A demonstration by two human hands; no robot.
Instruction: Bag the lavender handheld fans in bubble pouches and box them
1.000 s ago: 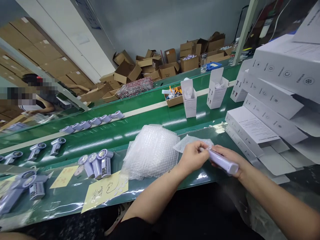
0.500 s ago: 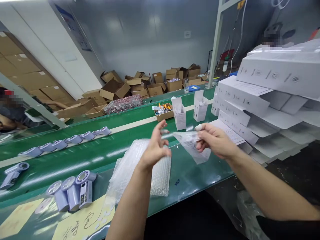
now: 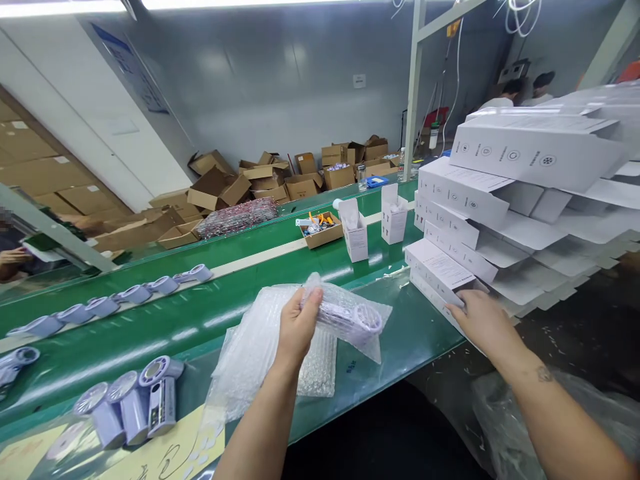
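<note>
Head view looks down on a green tabletop; the left hand (image 3: 296, 325) has its grip closed around a lilac handheld fan (image 3: 350, 318) wrapped in a bubble-wrap bag (image 3: 373, 343), held above the tabletop's near edge, over a pile of bubble-wrap bags (image 3: 250, 347); the right hand (image 3: 483, 319) lies open and flat, fingers touching the lowest white carton (image 3: 440, 267) in a leaning stack at the tabletop's right end, clasping nothing; three more lilac fans (image 3: 133, 407) stand near the left of the near edge; two upright white boxes (image 3: 373, 223) sit farther back.
</note>
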